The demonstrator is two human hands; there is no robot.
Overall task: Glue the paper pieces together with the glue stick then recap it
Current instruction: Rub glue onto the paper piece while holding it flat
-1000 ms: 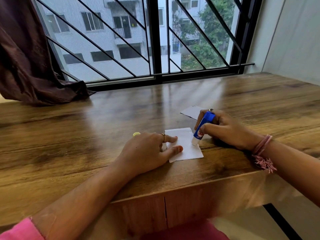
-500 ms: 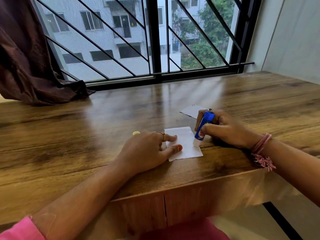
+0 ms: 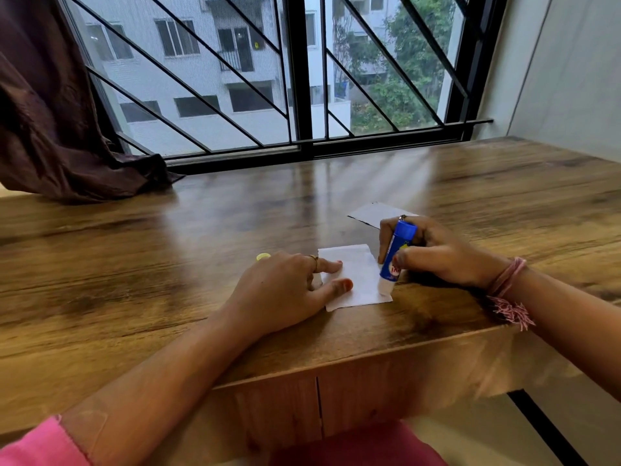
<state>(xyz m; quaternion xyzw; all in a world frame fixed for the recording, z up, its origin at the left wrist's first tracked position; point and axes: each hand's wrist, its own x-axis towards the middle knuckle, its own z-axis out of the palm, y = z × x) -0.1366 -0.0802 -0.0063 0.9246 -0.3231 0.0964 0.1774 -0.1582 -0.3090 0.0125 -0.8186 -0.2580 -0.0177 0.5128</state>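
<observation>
The right hand is clenched round the blue glue stick, fingers and thumb wrapped about its barrel, holding it tilted with the pale glue end pressed down on the right edge of the white paper piece; the left hand lies flat with fingers straight, forefinger and thumb pressing the paper's left side to keep it from sliding; the step in hand looks to be spreading glue over this first piece, with the joining and recapping not yet done; the next move, as I judge it, calls for even strokes across the sheet while the left hand holds firm, then fetching the second paper piece, which lies just beyond the right hand, partly hidden by it, and laying it squarely on the glued face; the small yellow cap sits on the desk just beyond the left hand's knuckles, within easy reach for closing the stick; the paper is thin, roughly square, with slightly uneven edges; the stick is a smooth plastic cylinder; the desk is glossy wood-grain that reflects the window light, and a slick top of that kind would likely let thin paper skid if not pinned.
</observation>
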